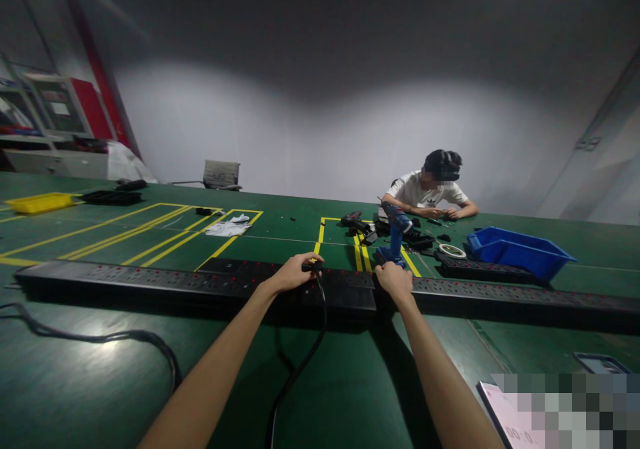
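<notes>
A long black power strip (160, 282) with rows of sockets and small red marks lies across the green table. My left hand (296, 273) is closed around a black plug (313, 267), held at the strip's sockets; whether it is seated cannot be made out. From this plug a black cable (324, 315) runs down toward the table's near edge. My right hand (395, 281) grips the power strip farther right, its fingers curled over the far side and partly hidden. Just behind that hand a blue cordless drill (396, 232) stands upright.
A blue bin (520, 252), a roll of tape (452, 251) and black parts lie at right. Across the table sits another person (425, 192). White paper (227, 227) and a yellow tray (40, 203) are left. A phone (505, 412) lies near right; another cable (100, 337) curves near left.
</notes>
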